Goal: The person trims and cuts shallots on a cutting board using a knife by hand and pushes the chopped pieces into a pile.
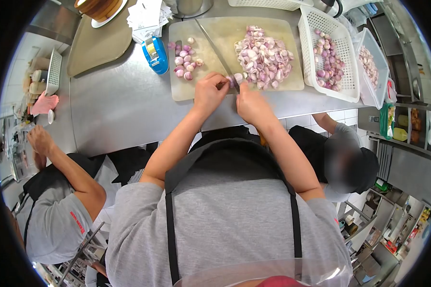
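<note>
On the cutting board, my right hand is closed around the handle end of a long knife, whose blade points up and to the left. My left hand is beside the blade, fingers pinched at a shallot near the board's front edge. The handle is hidden by my right hand. Several whole peeled shallots lie on the board's left part. A large heap of cut shallots covers its right part, just beyond my right hand.
White baskets of shallots stand at the right. Left of the board are a blue tape dispenser, papers and a brown tray. One person stands at the left, another at the right.
</note>
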`<state>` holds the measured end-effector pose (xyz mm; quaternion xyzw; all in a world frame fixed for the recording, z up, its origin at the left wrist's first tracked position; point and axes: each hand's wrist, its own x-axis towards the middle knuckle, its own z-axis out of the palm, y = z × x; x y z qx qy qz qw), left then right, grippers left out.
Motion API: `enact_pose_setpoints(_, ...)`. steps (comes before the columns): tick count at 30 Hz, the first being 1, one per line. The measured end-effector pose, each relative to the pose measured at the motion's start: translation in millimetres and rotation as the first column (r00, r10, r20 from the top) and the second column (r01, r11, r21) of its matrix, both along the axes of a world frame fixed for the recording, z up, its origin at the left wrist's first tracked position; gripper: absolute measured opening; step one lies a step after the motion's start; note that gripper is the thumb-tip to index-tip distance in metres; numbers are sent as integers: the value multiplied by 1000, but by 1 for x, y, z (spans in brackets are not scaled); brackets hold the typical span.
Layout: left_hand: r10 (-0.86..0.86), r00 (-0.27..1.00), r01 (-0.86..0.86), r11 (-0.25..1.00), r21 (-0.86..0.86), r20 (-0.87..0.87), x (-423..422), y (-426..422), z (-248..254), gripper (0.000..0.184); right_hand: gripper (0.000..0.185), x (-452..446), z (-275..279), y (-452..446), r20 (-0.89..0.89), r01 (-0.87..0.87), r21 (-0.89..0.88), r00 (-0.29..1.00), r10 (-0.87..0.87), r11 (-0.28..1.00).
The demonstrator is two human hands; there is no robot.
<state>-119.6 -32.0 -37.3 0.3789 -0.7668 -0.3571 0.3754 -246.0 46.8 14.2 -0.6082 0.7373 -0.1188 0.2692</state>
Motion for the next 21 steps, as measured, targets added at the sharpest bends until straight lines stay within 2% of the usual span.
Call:
enact_pose_setpoints(5, -1, 1000, 1, 1000, 9, 1, -1, -2, -1, 7, 29, -1, 26, 0, 21, -20, 43, 1000, 19, 999)
enact_pose_setpoints(10, -13, 1000, 13, 1000, -7, -3, 0, -2, -1, 7, 30, 3, 5, -3, 25, -5, 63, 1000, 4, 998)
enact_pose_setpoints(15, -5, 1000, 5, 1000, -7, -7, -1, -1, 2, 7, 32, -3, 28, -4, 97, 26, 150, 994, -40, 988)
enact_pose_setpoints(17, 8, 1000, -8, 1000, -1, -6, -1, -1, 4, 6, 30, -1, 29, -2, 39, -6, 123, 999, 1, 992)
enact_pose_setpoints(21, 10, 1000, -9, 1000, 24, -28, 0, -1, 1, 6, 26, 3, -16, 0, 4, 6, 42, 1000, -6, 999)
